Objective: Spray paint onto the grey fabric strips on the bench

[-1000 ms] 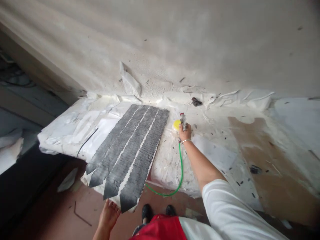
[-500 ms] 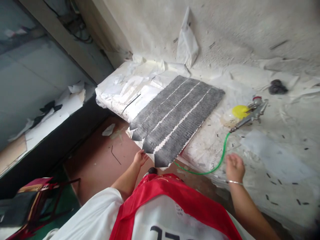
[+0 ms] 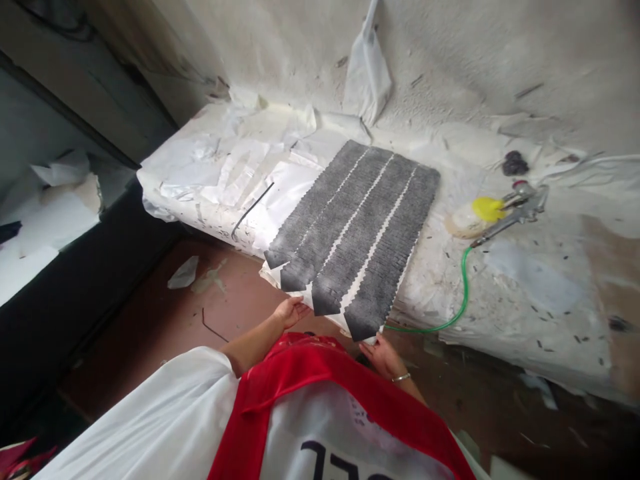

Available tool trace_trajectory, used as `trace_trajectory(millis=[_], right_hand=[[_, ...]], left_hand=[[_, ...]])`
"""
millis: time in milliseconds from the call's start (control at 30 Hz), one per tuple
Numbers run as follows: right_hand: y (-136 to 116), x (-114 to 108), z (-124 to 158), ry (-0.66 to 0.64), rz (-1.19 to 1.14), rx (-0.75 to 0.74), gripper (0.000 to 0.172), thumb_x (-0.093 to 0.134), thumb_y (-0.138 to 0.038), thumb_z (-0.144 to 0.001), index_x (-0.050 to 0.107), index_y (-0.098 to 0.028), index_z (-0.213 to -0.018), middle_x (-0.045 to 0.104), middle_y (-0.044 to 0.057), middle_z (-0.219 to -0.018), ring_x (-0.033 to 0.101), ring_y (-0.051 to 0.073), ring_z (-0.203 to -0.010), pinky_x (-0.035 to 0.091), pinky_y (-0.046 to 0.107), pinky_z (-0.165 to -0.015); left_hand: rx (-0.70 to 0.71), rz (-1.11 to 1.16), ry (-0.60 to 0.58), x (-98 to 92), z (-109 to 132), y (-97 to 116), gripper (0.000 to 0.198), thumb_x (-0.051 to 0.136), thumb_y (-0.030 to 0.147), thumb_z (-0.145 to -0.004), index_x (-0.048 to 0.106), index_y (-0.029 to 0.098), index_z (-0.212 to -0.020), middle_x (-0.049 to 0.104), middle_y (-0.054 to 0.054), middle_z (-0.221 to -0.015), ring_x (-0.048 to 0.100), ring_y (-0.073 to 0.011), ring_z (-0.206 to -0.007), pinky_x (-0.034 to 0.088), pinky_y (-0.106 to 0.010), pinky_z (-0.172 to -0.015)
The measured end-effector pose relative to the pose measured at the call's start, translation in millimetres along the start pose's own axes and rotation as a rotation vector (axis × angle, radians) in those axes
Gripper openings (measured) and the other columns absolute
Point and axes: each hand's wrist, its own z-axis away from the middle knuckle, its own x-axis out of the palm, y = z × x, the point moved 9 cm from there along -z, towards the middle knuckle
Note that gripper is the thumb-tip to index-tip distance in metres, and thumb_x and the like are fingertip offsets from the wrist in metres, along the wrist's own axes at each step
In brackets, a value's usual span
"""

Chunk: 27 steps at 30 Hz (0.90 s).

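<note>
Several dark grey, pointed strips with jagged edges lie side by side on a pale backing sheet (image 3: 309,293), which overhangs the front of the white-covered bench (image 3: 200,207). My left hand (image 3: 291,312) grips the front edge of the sheet near its middle, fingers partly under it. At the front right corner, my right hand (image 3: 384,358), with a bracelet at the wrist, pinches the sheet below the tip of the rightmost grey strip (image 3: 383,287). The undersides of the sheet and of my fingers are hidden.
On the bench to the right lies a spray gun (image 3: 523,212) with a yellow part (image 3: 489,209), joined to a green hose (image 3: 466,287). Papers and a thin black strip (image 3: 253,210) lie at left. A dark clump (image 3: 515,163) sits near the wall.
My right hand has come from beside the hose to the sheet's front right corner and taken hold there. My left hand stays at the front edge. The view has shifted to the right.
</note>
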Motion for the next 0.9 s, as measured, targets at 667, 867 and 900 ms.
trace_trajectory(millis=[667, 867, 900], right_hand=[[-31, 138, 73, -0.089, -0.26, -0.22, 0.048, 0.081, -0.041, -0.055, 0.064, -0.023, -0.096, 0.064, 0.004, -0.111, 0.062, 0.021, -0.097, 0.042, 0.041, -0.094], [-88, 168, 59, 0.056, -0.381, -0.526, 0.03, 0.081, -0.039, -0.058, 0.062, -0.02, -0.073, 0.069, -0.001, -0.081, 0.061, 0.015, -0.081, 0.045, 0.031, -0.082], [-95, 171, 62, 0.069, -0.399, -0.564, 0.028, 0.08, -0.037, -0.059, 0.063, -0.02, -0.074, 0.07, -0.002, -0.081, 0.061, 0.014, -0.08, 0.046, 0.029, -0.078]], left_hand=[[0.121, -0.21, -0.371, 92.1, 67, 53, 0.009, 0.067, 0.017, -0.074, 0.065, 0.009, -0.072, 0.068, -0.007, -0.078, 0.064, -0.0167, -0.072, 0.054, -0.028, -0.074], [0.224, -0.34, -0.468, 109.1, 87, 76, 0.022, 0.075, 0.033, -0.068, 0.068, 0.013, -0.072, 0.069, -0.005, -0.076, 0.065, -0.0167, -0.073, 0.055, -0.03, -0.08], [0.236, -0.372, -0.486, 108.6, 88, 78, 0.025, 0.076, 0.036, -0.066, 0.068, 0.013, -0.071, 0.069, -0.007, -0.076, 0.065, -0.0187, -0.077, 0.054, -0.03, -0.083]])
